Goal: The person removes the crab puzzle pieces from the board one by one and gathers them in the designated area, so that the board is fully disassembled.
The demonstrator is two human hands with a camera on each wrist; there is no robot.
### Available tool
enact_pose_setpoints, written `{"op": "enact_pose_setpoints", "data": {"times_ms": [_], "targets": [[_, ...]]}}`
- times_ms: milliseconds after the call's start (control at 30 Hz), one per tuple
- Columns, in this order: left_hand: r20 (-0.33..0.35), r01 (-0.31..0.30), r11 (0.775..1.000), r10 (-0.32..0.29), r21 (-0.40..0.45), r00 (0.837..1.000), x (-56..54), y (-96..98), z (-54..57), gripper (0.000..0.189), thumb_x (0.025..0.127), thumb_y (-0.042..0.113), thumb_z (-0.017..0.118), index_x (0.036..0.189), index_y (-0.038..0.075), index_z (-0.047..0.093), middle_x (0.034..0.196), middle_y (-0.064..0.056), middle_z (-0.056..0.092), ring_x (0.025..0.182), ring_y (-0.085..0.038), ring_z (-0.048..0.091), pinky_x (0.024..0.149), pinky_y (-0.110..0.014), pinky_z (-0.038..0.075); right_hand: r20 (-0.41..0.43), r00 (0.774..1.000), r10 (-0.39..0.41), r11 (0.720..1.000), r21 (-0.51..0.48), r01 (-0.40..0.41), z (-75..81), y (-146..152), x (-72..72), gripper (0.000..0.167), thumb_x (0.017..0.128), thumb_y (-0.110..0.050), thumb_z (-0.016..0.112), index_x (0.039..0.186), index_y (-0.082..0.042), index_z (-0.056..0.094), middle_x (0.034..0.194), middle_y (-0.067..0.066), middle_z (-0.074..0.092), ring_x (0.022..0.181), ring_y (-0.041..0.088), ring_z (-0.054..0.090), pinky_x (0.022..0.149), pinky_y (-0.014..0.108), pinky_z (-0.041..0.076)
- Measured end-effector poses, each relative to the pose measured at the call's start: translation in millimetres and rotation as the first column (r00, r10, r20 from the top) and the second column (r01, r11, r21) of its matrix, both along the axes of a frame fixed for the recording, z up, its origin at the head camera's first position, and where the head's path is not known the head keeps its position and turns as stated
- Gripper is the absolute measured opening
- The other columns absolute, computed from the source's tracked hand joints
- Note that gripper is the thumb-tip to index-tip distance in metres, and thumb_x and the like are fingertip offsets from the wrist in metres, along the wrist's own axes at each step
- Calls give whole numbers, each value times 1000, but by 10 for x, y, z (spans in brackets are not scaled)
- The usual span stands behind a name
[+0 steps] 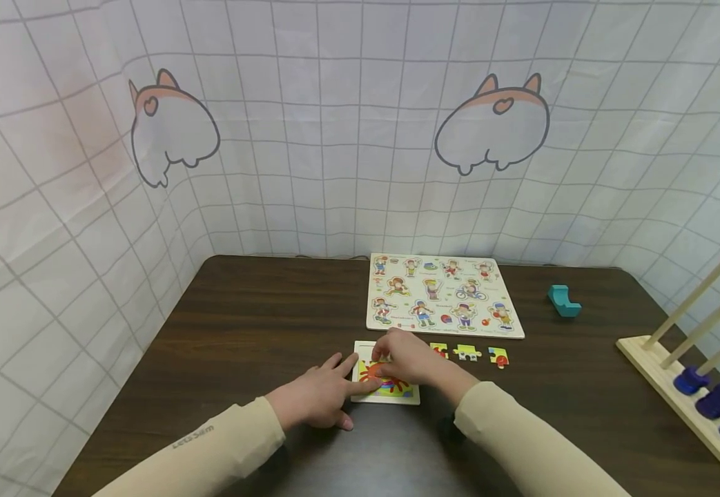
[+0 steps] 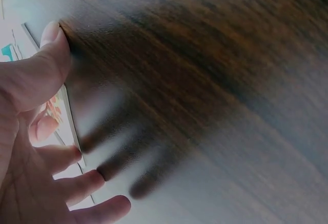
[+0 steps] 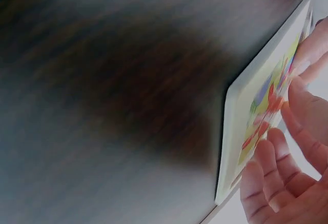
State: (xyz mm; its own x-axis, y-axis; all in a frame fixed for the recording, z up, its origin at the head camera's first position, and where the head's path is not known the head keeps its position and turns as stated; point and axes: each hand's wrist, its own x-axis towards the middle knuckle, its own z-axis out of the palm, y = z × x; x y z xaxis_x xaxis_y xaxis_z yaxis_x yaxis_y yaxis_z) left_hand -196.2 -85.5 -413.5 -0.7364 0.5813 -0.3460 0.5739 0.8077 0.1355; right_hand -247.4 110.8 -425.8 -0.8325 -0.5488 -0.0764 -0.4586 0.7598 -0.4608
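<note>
A small white-framed jigsaw puzzle (image 1: pixel 388 396) with an orange-red, many-legged figure on yellow-green lies on the table. My left hand (image 1: pixel 316 395) reaches in from its left side with fingers spread, the index finger laid over the picture. In the left wrist view the other fingers of the left hand (image 2: pixel 56 167) extend by the board's edge. From the right, my right hand (image 1: pixel 411 355) bends over the puzzle, thumb and index fingertips close together at the picture. The right wrist view shows the right hand (image 3: pixel 287 167) at the puzzle (image 3: pixel 236 101); I cannot tell whether a piece is between its fingertips.
Loose puzzle pieces lie right of the puzzle, among them a yellow-green one (image 1: pixel 467 353) and one with red (image 1: pixel 499 357). Behind is a larger picture board (image 1: pixel 391 283). A teal curved block (image 1: pixel 563 301) and a wooden peg stand (image 1: pixel 664 376) with blue-purple beads stand at right.
</note>
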Motion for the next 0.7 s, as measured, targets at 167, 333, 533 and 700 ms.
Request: {"op": "enact_pose_setpoints", "data": {"times_ms": [167,333,533,700], "targets": [[7,-1,1000,1,-3,1000,-4,5,4,74,88,43,78,153,46,44,169,-13,25,152,-45,30,108,-62,45,-1,999,-43,999,27,43,13,-57,12,11,87,-16,83,90,-8,76,93,4,71,82,14,55,77,35,53],[19,-12,1000,12,-2,1000,3,6,-4,73,88,43,77,153,45,44,170,-13,25,153,-44,29,109,-63,44,-39,999,-34,998,44,35,-4,-65,21,13,86,-15,83,90,-8,74,93,5,68,85,16,55,79,37,53],[19,-16,1000,16,-10,1000,-2,9,-4,74,88,43,77,153,46,43,170,-13,24,153,-44,28,108,-63,44,-34,998,-51,999,-10,51,-4,-63,36,14,86,-12,83,88,-9,70,95,6,67,86,16,57,80,40,54],[21,-19,1000,19,-8,1000,-3,2,-7,73,88,44,77,153,46,44,170,-13,24,153,-44,28,109,-63,44,-8,997,-79,994,-74,78,9,-66,43,8,88,-8,79,87,-10,72,85,1,70,73,11,57,68,30,51]]}}
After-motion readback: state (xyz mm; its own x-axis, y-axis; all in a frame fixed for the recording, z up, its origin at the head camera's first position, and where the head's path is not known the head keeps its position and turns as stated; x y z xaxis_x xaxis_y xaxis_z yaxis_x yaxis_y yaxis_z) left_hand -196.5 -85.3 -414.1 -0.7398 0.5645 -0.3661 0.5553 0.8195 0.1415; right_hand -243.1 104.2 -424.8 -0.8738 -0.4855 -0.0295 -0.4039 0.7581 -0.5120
